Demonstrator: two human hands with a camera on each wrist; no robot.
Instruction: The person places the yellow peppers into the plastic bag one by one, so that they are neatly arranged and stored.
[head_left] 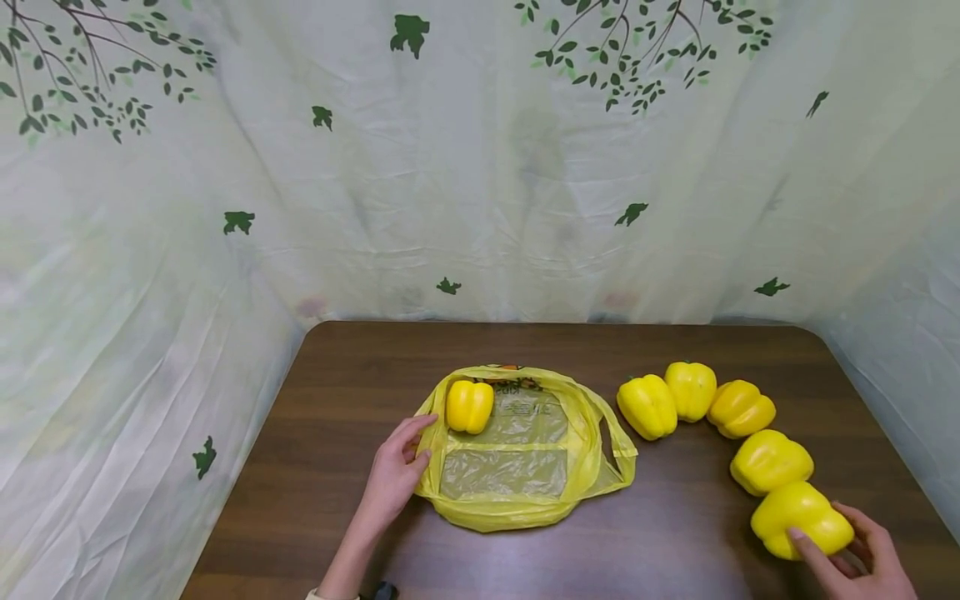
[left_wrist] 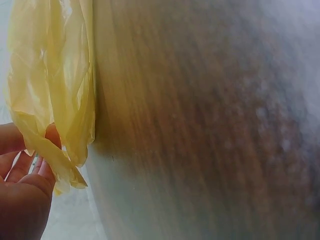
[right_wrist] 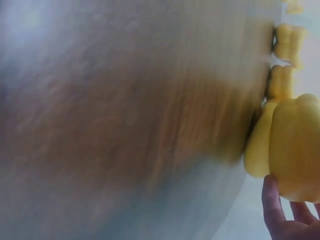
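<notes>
A yellow plastic bag (head_left: 510, 515) lies on the table with its mouth spread wide. Inside it, at the left, sits one yellow bell pepper (head_left: 470, 407). My left hand (head_left: 397, 468) pinches the bag's left edge; in the left wrist view, thumb and fingers close round the thin plastic (left_wrist: 55, 155). At the near right, my right hand (head_left: 862, 557) grips another yellow bell pepper (head_left: 801, 518), thumb on the near side and fingers behind. That pepper overlaps its neighbour (head_left: 771, 462) in view; whether it touches the table I cannot tell.
More yellow bell peppers (head_left: 741, 408) stand in a curved row right of the bag, from the far side toward my right hand. The brown wooden table (head_left: 337, 367) ends at a pale leaf-printed curtain (head_left: 487, 208) behind and at both sides.
</notes>
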